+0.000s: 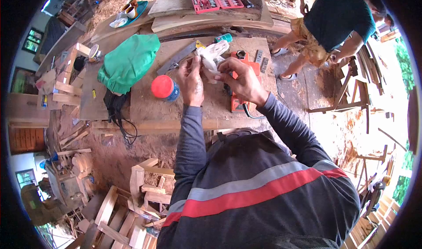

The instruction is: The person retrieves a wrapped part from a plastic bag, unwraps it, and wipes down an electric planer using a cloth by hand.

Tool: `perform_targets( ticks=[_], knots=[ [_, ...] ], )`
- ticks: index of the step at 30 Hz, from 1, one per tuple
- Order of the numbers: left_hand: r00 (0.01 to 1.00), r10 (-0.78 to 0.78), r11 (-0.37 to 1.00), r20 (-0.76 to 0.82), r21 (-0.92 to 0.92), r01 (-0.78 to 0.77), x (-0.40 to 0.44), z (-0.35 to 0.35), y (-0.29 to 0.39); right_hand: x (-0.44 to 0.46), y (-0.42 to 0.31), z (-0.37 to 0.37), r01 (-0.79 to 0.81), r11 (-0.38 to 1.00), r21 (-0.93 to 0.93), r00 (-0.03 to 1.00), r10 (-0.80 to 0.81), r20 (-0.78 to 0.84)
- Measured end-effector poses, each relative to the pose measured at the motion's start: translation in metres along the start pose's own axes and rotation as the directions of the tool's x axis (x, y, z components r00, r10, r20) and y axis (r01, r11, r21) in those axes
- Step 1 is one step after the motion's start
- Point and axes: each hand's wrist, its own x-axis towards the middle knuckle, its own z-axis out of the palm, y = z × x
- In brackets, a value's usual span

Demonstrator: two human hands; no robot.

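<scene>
A crumpled white cloth (212, 53) is held above the workbench, between my two hands. My right hand (244, 78) pinches its lower right part with thumb and fingers. At its left edge, my left hand (192, 83) has its fingers pointing up and closed on the material; the exact grip is partly hidden. Beside my left wrist stands a blue jar with a red lid (163, 87). An orange power tool (238, 103) with a black cable lies under and beside my right hand. Behind my left hand is a metal square (177, 57), and a green cylindrical container (223, 38) lies beyond the cloth.
A green cloth cover (130, 63) sits on the bench's left side, with black straps hanging below. Farther back are a red socket set (215, 0) and a teal tray (141, 8) with cups. Another person (338, 18) stands at right. Wooden frames (138, 178) fill the lower left.
</scene>
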Motion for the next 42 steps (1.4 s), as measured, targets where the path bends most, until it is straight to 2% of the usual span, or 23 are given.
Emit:
perform_targets(
  ticks=[2,5,6,7,11,12,15,18,19,21,22,24,26,28,30,32,34,36,37,38,40,41,42],
  knots=[
    [0.996,0.068,0.969,0.054,0.233,-0.078,-0.006,0.0,0.012,0.006,-0.02,-0.012,-0.143,0.99,0.013,0.99,0.143,0.01],
    [0.984,0.139,0.976,0.114,0.153,-0.155,-0.01,0.009,0.011,0.024,-0.029,-0.006,0.075,0.932,-0.354,0.997,-0.074,0.016],
    [0.984,0.127,0.988,0.123,0.074,-0.136,-0.013,0.013,0.014,0.028,-0.013,-0.001,-0.15,0.954,-0.261,0.989,0.148,-0.029],
    [0.983,0.127,0.988,0.13,0.069,-0.136,-0.014,0.016,0.015,0.029,-0.01,-0.002,-0.16,0.954,-0.252,0.987,0.157,-0.032],
    [0.976,0.177,0.935,0.127,0.288,-0.207,-0.007,0.005,0.004,0.022,-0.002,0.005,-0.015,0.969,-0.245,0.999,0.005,-0.04],
    [0.928,0.337,0.833,0.16,0.409,-0.373,-0.005,0.005,-0.003,0.02,0.002,0.008,-0.009,0.971,-0.239,1.0,0.003,-0.025],
    [0.876,0.474,0.673,0.088,0.605,-0.425,-0.001,0.009,-0.016,0.011,0.002,0.016,-0.001,0.996,-0.093,0.987,-0.014,-0.161],
    [0.997,0.071,0.96,0.002,0.272,-0.068,0.004,0.009,-0.014,0.0,0.004,0.015,-0.006,0.999,0.048,0.981,0.015,-0.195],
    [0.997,0.073,0.961,-0.008,0.268,-0.068,0.004,0.01,-0.013,-0.001,0.006,0.014,-0.005,0.999,0.048,0.983,0.014,-0.184],
    [0.997,-0.076,0.991,0.011,-0.112,0.077,0.005,0.012,-0.009,0.0,0.012,0.01,-0.034,0.932,0.36,0.973,0.113,-0.2],
    [0.997,-0.076,0.991,0.012,-0.112,0.076,0.004,0.011,-0.008,0.001,0.012,0.005,-0.033,0.933,0.36,0.973,0.113,-0.202],
    [1.0,-0.001,0.997,0.024,0.077,-0.001,0.003,0.01,-0.004,0.005,0.013,-0.008,-0.333,0.788,0.518,0.932,0.357,0.056],
    [0.997,0.016,0.996,0.073,0.089,-0.023,-0.006,0.017,0.006,0.013,-0.014,-0.009,-0.097,0.99,0.098,0.987,0.108,-0.115],
    [0.988,0.067,0.991,0.142,0.104,-0.082,-0.013,0.023,0.016,0.02,-0.01,-0.007,0.008,0.955,-0.297,0.999,-0.019,-0.035],
    [0.977,0.117,0.985,0.176,0.101,-0.136,-0.007,0.015,-0.002,0.023,-0.009,-0.008,-0.07,0.945,-0.319,0.997,0.073,-0.003],
    [0.963,0.242,0.92,0.122,0.286,-0.268,-0.006,0.015,0.001,0.027,-0.013,-0.009,0.12,0.943,-0.31,0.993,-0.113,0.041],
    [0.96,0.277,0.902,0.046,0.333,-0.276,-0.006,0.007,-0.006,0.019,-0.015,0.0,0.078,0.971,-0.226,0.997,-0.074,0.025],
    [0.968,0.248,0.84,-0.024,0.503,-0.203,0.009,-0.013,-0.029,0.013,-0.007,0.01,-0.026,0.986,0.162,1.0,0.029,-0.012],
    [0.998,0.054,0.997,-0.035,0.057,-0.052,0.009,-0.012,-0.029,0.01,-0.012,0.015,0.0,0.905,0.426,0.999,0.017,-0.036],
    [0.997,0.059,0.997,-0.044,0.057,-0.056,0.008,-0.013,-0.028,0.011,-0.01,0.017,0.0,0.903,0.43,1.0,0.013,-0.028],
    [0.999,0.041,0.996,-0.021,-0.081,-0.043,0.006,-0.01,-0.024,0.009,-0.005,0.016,-0.225,0.673,0.705,0.95,0.313,0.004],
    [1.0,-0.006,0.988,0.012,-0.156,0.008,0.005,-0.011,-0.015,0.015,-0.002,0.006,-0.291,0.684,0.669,0.91,0.414,-0.026],
    [1.0,-0.005,0.988,0.014,-0.154,0.008,0.001,-0.011,-0.012,0.024,0.001,0.004,-0.235,0.606,0.76,0.879,0.466,-0.099]
  ],
)
